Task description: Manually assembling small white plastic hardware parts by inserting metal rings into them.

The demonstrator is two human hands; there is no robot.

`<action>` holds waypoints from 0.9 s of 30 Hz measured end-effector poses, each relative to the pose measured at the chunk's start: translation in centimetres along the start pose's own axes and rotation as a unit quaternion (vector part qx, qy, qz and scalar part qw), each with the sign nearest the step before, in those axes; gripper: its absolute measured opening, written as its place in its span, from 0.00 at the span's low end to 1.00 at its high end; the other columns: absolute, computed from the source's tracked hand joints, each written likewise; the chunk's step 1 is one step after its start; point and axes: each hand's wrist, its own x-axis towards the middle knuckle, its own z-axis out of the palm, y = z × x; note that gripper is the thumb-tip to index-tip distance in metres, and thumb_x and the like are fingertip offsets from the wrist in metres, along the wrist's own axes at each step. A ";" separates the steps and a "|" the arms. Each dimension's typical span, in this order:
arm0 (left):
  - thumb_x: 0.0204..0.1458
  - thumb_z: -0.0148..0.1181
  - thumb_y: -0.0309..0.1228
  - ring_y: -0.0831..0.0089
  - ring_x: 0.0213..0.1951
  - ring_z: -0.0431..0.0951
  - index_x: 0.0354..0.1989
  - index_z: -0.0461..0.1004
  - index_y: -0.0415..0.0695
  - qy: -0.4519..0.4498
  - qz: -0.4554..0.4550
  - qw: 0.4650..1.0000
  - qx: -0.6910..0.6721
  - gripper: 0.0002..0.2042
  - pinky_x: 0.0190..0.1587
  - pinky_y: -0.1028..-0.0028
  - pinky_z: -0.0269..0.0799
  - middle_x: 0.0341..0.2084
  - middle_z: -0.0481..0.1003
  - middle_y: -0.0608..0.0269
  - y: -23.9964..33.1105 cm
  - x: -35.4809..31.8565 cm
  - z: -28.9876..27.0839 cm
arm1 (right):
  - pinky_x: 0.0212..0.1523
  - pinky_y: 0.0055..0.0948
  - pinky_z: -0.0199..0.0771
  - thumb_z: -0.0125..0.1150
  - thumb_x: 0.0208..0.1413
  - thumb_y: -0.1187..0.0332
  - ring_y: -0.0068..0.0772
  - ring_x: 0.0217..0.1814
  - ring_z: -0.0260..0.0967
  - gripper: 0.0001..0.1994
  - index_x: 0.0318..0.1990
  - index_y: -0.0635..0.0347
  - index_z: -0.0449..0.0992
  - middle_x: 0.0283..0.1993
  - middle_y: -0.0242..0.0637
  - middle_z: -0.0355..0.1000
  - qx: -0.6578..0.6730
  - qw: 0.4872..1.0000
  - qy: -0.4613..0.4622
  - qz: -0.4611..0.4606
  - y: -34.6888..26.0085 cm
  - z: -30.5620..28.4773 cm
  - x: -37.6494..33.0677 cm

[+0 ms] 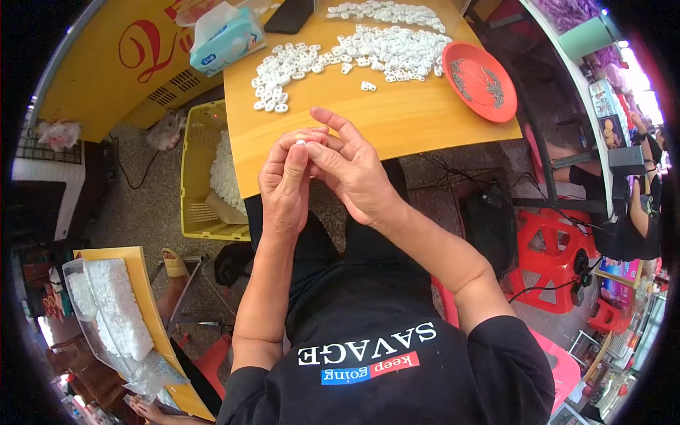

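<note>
White piece [301, 142], mostly hidden by fingertips, is held between the two hands in the head view, seen against the near part of the table [411, 117], toward its near left corner. The left hand [283, 173] pinches it, thumb upright and pressed toward the curled index finger. The right hand [358, 173] meets it with the thumb tip; one right finger stretches out, spread from the rest. Whether the other right fingertips touch it, I cannot tell.

At the table's right edge, a red plate [478, 99] contains thin grey metal pieces [460, 81], heaped along two opposite sides. Below the table's left edge, a yellow crate [212, 231] has white pieces [225, 170] and a flat brown piece [225, 210] inside. At lower left, a clear container [73, 270] of small white items stands on another table. White two-holed pieces [389, 53] lie loose toward the first table's far edge.
</note>
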 end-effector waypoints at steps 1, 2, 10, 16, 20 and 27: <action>0.63 0.51 0.31 0.69 0.53 0.70 0.43 0.73 0.37 0.000 0.001 1.000 0.000 0.10 0.56 0.72 0.65 0.46 0.73 0.56 0.2 0.1 -0.3 | 0.46 0.22 0.72 0.57 0.61 0.72 0.22 0.43 0.71 0.26 0.65 0.62 0.56 0.46 0.34 0.72 -0.040 0.999 0.009 0.010 -0.3 -0.1 0.1; 0.63 0.51 0.31 0.69 0.52 0.71 0.44 0.73 0.37 0.013 0.029 0.998 0.061 0.10 0.56 0.72 0.65 0.46 0.74 0.56 0.5 0.2 -0.8 | 0.44 0.21 0.73 0.56 0.62 0.71 0.21 0.40 0.71 0.23 0.62 0.64 0.60 0.44 0.34 0.73 -0.117 0.993 -0.010 0.008 -0.6 -0.8 0.5; 0.59 0.57 0.28 0.72 0.47 0.75 0.55 0.69 0.37 0.212 0.084 0.912 0.342 0.16 0.52 0.74 0.71 0.45 0.74 0.57 4.8 -0.1 -10.5 | 0.36 0.28 0.73 0.59 0.57 0.66 0.30 0.35 0.74 0.10 0.40 0.62 0.80 0.35 0.39 0.77 -0.640 0.735 0.103 -0.201 -7.5 -10.0 5.7; 0.59 0.56 0.28 0.66 0.58 0.66 0.61 0.62 0.38 0.283 0.109 0.851 0.429 0.22 0.60 0.70 0.64 0.57 0.66 0.53 5.7 -1.0 -12.1 | 0.37 0.40 0.74 0.60 0.54 0.63 0.45 0.35 0.74 0.09 0.36 0.57 0.81 0.34 0.41 0.75 -0.787 0.578 0.069 -0.206 -8.1 -11.5 7.3; 0.60 0.54 0.26 0.71 0.53 0.69 0.58 0.65 0.38 0.225 0.145 0.879 0.394 0.18 0.57 0.73 0.67 0.52 0.69 0.57 4.4 -0.2 -9.0 | 0.34 0.40 0.74 0.62 0.53 0.63 0.46 0.33 0.74 0.08 0.34 0.56 0.81 0.33 0.41 0.73 -0.824 0.520 0.059 -0.217 -7.6 -11.3 7.5; 0.60 0.53 0.25 0.78 0.37 0.76 0.49 0.73 0.36 0.084 0.034 0.934 0.346 0.11 0.41 0.79 0.72 0.37 0.77 0.60 1.4 1.7 -2.1 | 0.27 0.23 0.66 0.61 0.57 0.62 0.21 0.25 0.66 0.10 0.35 0.61 0.79 0.26 0.27 0.70 -0.626 0.762 0.055 -0.155 -7.4 -11.2 6.6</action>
